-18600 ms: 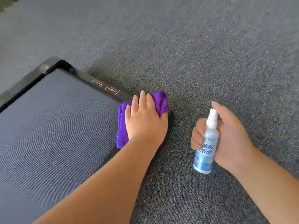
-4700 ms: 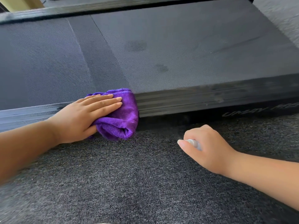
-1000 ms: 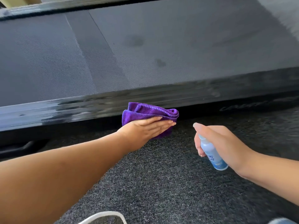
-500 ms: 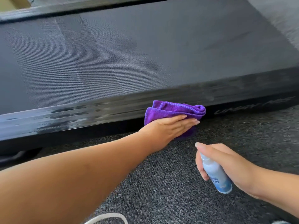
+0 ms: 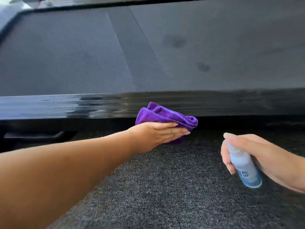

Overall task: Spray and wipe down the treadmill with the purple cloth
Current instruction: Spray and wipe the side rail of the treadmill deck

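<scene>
The black treadmill (image 5: 148,47) lies flat across the upper half of the head view, its glossy near side rail (image 5: 231,103) streaked with wet smears. My left hand (image 5: 156,134) presses the folded purple cloth (image 5: 165,115) against the rail's outer side with straight fingers. To the right, above the carpet, my right hand (image 5: 257,152) grips a small blue-and-white spray bottle (image 5: 244,167). Its forefinger lies over the nozzle, which points towards the rail.
Dark grey carpet (image 5: 165,187) covers the floor in front of the treadmill. Two damp spots (image 5: 176,42) mark the belt at the upper right. A dark recess (image 5: 33,134) shows under the rail at the left.
Over the last second my left hand slid the cloth to the right along the rail's side. My right hand with the bottle dropped a little lower.
</scene>
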